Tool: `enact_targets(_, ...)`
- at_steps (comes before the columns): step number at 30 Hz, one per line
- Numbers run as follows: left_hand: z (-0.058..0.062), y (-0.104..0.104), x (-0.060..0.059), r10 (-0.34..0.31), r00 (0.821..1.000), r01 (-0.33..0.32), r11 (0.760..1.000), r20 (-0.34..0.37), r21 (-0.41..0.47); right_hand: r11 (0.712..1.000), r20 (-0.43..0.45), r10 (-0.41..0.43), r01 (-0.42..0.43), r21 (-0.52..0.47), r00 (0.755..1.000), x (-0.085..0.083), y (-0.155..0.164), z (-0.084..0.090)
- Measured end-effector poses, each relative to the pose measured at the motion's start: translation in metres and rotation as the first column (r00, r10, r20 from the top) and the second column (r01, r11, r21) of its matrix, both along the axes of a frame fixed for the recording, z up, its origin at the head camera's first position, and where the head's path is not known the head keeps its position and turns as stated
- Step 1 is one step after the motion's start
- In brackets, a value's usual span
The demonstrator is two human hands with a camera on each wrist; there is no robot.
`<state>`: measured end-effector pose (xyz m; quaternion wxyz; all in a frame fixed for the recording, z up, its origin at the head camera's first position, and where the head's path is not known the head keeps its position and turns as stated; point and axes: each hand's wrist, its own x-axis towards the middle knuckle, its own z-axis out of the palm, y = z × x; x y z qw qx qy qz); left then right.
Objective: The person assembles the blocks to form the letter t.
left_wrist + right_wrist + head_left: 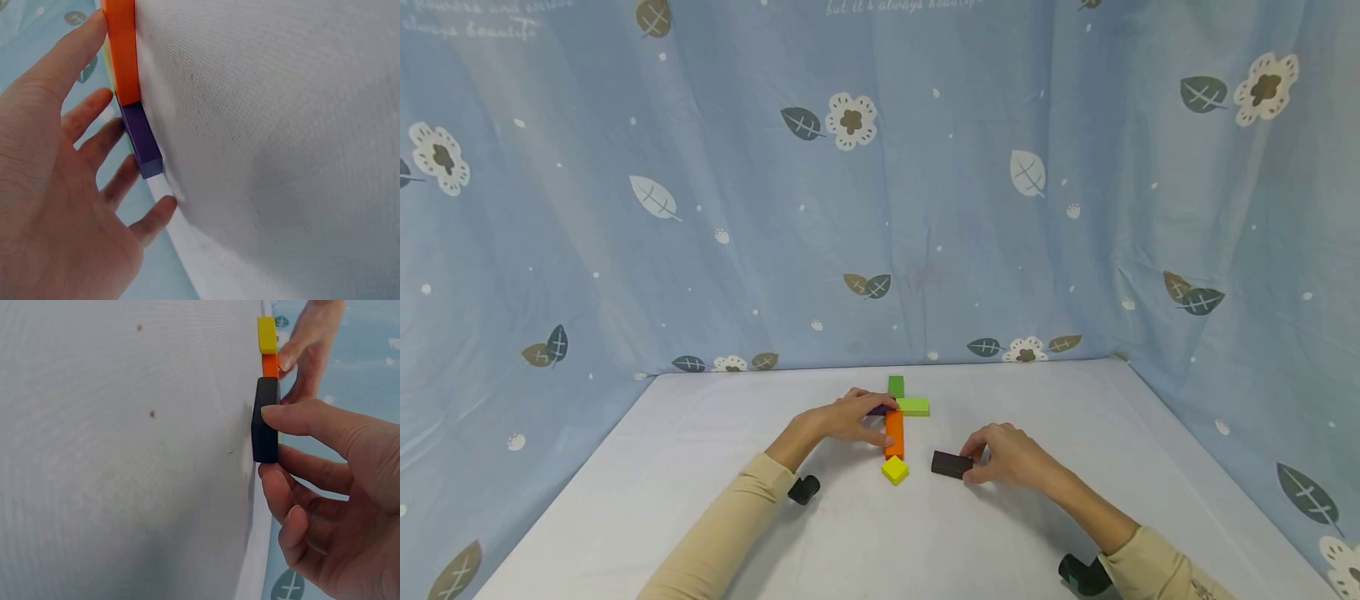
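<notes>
On the white table a few blocks form a cross-like row: a green block point(896, 386) at the far end, a lime block point(914, 407) to the right and an orange block point(894, 433) running toward the near side. A purple block point(142, 137) lies at the far end of the orange one, partly hidden under the left hand point(852, 419) in the head view. That hand rests its thumb on the orange block, its fingers spread along the purple one. A yellow block point(895, 470) sits turned at the orange block's near end. To the right, the right hand point(1011, 457) pinches a black block point(947, 464) between thumb and fingers.
A blue patterned curtain point(962, 217) hangs behind and along both sides of the white table point(625, 500). Dark wrist-worn devices show beside the left sleeve point(722, 525) and the right sleeve point(1157, 567).
</notes>
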<state>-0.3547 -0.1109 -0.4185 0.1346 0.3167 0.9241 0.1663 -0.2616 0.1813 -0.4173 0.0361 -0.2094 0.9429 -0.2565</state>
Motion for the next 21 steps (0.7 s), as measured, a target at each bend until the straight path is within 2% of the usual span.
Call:
enact_targets(11, 0.0011, -0.0006, -0.0005, -0.015, 1.0, 0.015, 1.0, -0.008, 0.003, 1.0, -0.02, -0.013, 0.013, 0.012, 1.0, -0.0005, -0.001, -0.0006)
enact_targets(21, 0.002, 0.0004, 0.0012, 0.004, 1.0, -0.004, 1.0, 0.007, 0.0, 1.0, -0.037, -0.005, 0.005, 0.013, 0.999, -0.0005, -0.0003, -0.0021)
